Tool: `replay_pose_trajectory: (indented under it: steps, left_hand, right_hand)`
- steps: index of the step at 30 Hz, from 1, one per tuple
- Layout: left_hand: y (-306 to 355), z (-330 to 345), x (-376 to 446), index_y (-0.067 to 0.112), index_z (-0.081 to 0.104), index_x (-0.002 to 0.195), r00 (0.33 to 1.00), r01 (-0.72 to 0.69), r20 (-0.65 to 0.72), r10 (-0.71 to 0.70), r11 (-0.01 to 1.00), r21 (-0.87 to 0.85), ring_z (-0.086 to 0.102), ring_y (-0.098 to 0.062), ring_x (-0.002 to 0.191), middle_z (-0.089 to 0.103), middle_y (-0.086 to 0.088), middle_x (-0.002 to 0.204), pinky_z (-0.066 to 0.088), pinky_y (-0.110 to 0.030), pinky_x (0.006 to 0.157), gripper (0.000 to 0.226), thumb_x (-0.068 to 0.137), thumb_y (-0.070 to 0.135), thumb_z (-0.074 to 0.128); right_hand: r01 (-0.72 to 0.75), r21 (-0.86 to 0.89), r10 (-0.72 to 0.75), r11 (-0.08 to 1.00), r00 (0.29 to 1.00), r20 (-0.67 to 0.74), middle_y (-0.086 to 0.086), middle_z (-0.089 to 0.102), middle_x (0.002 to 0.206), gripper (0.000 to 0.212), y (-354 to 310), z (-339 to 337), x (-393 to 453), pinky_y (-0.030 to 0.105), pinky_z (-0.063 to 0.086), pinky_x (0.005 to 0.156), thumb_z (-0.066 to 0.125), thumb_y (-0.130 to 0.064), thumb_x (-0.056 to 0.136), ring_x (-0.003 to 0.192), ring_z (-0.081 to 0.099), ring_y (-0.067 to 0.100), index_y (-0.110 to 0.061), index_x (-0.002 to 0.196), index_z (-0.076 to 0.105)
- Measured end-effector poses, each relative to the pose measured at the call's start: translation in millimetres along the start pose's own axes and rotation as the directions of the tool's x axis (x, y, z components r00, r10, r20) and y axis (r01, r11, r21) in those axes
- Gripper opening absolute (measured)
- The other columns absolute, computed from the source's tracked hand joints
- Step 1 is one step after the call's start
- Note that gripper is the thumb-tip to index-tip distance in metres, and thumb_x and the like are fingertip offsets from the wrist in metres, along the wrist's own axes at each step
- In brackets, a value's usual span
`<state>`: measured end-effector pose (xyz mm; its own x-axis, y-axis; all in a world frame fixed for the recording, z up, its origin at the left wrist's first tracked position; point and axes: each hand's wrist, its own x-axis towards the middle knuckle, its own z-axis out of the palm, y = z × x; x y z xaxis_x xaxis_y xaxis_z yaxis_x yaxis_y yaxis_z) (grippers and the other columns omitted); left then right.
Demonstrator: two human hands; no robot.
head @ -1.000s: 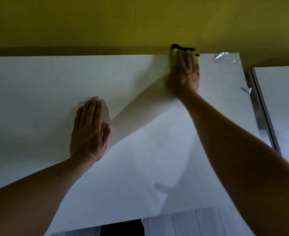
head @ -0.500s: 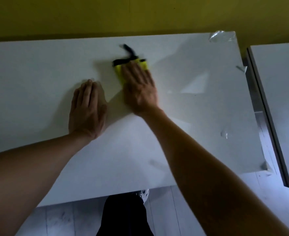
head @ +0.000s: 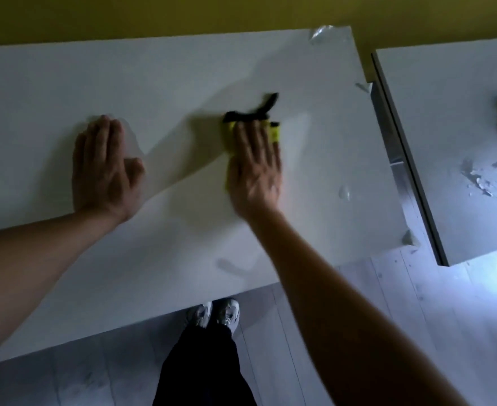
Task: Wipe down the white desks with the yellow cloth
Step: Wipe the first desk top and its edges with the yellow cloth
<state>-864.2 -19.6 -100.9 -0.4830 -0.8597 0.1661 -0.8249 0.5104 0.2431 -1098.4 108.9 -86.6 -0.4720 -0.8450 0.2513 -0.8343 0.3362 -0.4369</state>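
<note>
A white desk fills the view in front of me. My right hand lies flat on the yellow cloth, pressing it onto the desk right of centre. The cloth has a black edge and a black loop sticking out past my fingertips; most of the cloth is hidden under my palm. My left hand rests flat on the desk to the left, fingers together, holding nothing. A second white desk stands to the right across a narrow gap.
A yellow wall runs behind the desks. Clear film peels at the desk's far right corner, and torn film patches lie on the second desk. Pale floorboards and my shoes show below the desk's near edge.
My right hand with the cloth swept from the far edge towards me and leftward, then back to the right. My left hand stayed flat. The view tilted down, showing floor and shoes.
</note>
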Motion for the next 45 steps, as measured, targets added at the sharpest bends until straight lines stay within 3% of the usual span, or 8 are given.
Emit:
replay_pose_trajectory:
  steps: [7,14,24,30,34,40,42,45]
  left_hand:
    - [14,-8,-4,0.009,0.036,0.156,0.985,-0.173,0.015,0.172,0.981,0.087,0.038,-0.049,0.142,0.033,-0.025,0.162,0.021,-0.055,0.124,0.059,0.099,0.025,0.034]
    - [126,7,-57,0.002,0.045,0.152,0.992,-0.112,0.039,0.119,0.983,-0.145,0.039,-0.046,0.145,0.038,-0.024,0.162,0.028,-0.053,0.122,0.062,0.092,0.018,0.035]
    - [184,33,-70,0.015,0.031,0.164,0.992,-0.108,0.061,0.110,0.993,-0.043,0.023,-0.036,0.158,0.025,-0.013,0.171,0.011,-0.049,0.130,0.066,0.099,0.027,0.038]
    - [185,36,-70,0.017,0.029,0.164,0.994,-0.099,0.044,0.100,0.995,-0.024,0.022,-0.035,0.158,0.024,-0.010,0.172,0.011,-0.049,0.130,0.066,0.100,0.028,0.036]
    - [186,35,-69,0.015,0.031,0.163,0.994,-0.097,0.042,0.099,0.995,-0.036,0.022,-0.035,0.158,0.025,-0.011,0.172,0.011,-0.049,0.130,0.065,0.100,0.030,0.034]
    - [187,33,-69,0.014,0.032,0.163,0.991,-0.117,0.055,0.119,0.993,-0.033,0.021,-0.037,0.158,0.025,-0.011,0.172,0.012,-0.051,0.130,0.069,0.096,0.031,0.038]
    - [188,32,-68,0.015,0.030,0.164,0.992,-0.109,0.069,0.110,0.994,-0.019,0.021,-0.036,0.158,0.024,-0.011,0.172,0.011,-0.051,0.130,0.067,0.099,0.032,0.037]
    - [185,33,-67,0.016,0.029,0.164,0.993,-0.097,0.073,0.098,0.995,-0.019,0.021,-0.035,0.158,0.023,-0.011,0.172,0.011,-0.049,0.130,0.064,0.103,0.033,0.033]
  right_hand:
    - [0.024,0.031,-0.030,0.999,0.980,0.197,0.005,0.020,0.167,0.060,-43,-13,-100,0.048,0.011,0.126,0.042,-0.034,0.101,0.157,0.008,0.022,-0.022,0.159,0.030]
    - [0.076,0.050,-0.085,0.996,0.971,0.222,0.004,0.022,0.167,0.057,-10,-35,-106,0.047,0.011,0.126,0.044,-0.036,0.103,0.156,0.010,0.020,-0.023,0.157,0.033]
    - [-0.303,-0.159,0.314,0.940,0.948,0.055,0.003,0.012,0.170,0.060,191,-127,-96,0.045,0.010,0.127,0.035,-0.036,0.106,0.157,0.003,0.017,-0.025,0.162,0.017]
    - [-0.426,-0.156,0.432,0.891,0.902,-0.001,0.003,0.006,0.170,0.063,171,-117,-100,0.044,0.007,0.127,0.030,-0.036,0.104,0.157,-0.001,0.019,-0.024,0.162,0.010]
    - [-0.081,-0.025,0.084,0.996,0.984,0.154,0.008,0.018,0.168,0.061,94,-89,-115,0.045,0.011,0.127,0.040,-0.033,0.101,0.157,0.008,0.023,-0.020,0.159,0.028]
    - [0.283,0.045,-0.282,0.958,0.903,0.323,0.006,0.020,0.167,0.055,104,-96,-113,0.046,0.012,0.127,0.041,-0.030,0.106,0.157,0.010,0.022,-0.020,0.159,0.029]
    - [0.214,0.001,-0.205,0.977,0.933,0.297,0.006,0.024,0.166,0.057,142,-110,-111,0.045,0.012,0.127,0.045,-0.028,0.104,0.156,0.013,0.022,-0.020,0.158,0.031]
    - [-0.097,-0.143,0.126,0.985,0.970,0.206,0.005,0.013,0.169,0.059,208,-141,-111,0.044,0.008,0.128,0.038,-0.032,0.106,0.157,0.005,0.018,-0.024,0.162,0.018]
